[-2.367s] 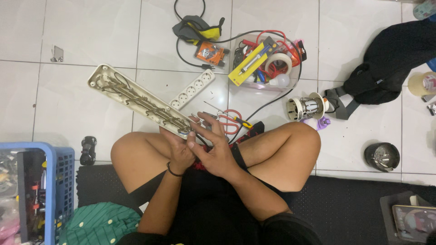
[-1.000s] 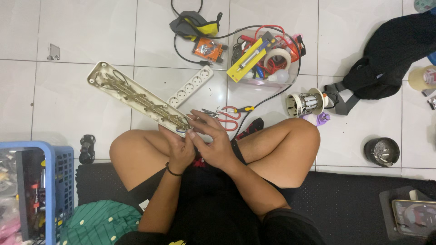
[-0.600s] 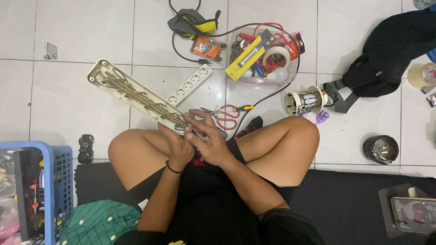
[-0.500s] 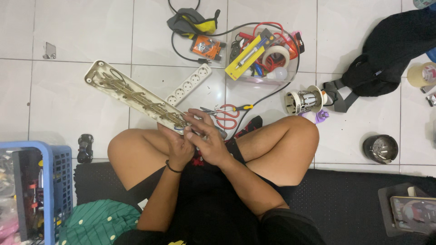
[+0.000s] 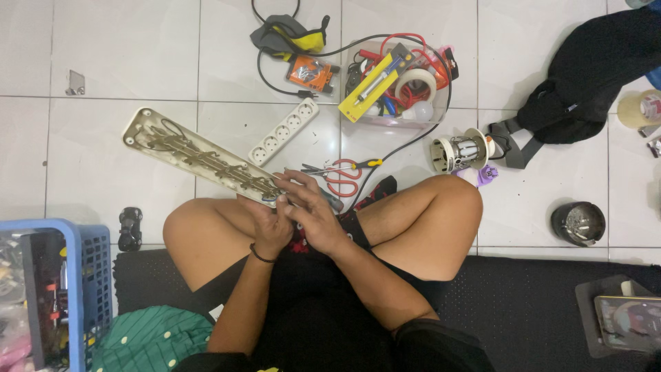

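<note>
Both hands meet at the near end of an opened power strip (image 5: 200,155) — the left hand (image 5: 270,224) curled under it, gripping, the right hand (image 5: 313,217) pinching at its end. The strip slants up-left over the tiled floor (image 5: 96,48), scissors (image 5: 342,178) just beside.

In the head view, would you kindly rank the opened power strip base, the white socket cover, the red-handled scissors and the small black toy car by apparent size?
1. Opened power strip base, held by both hands.
2. White socket cover.
3. Red-handled scissors, only slightly shorter than the cover, so these two are close.
4. Small black toy car.
</note>
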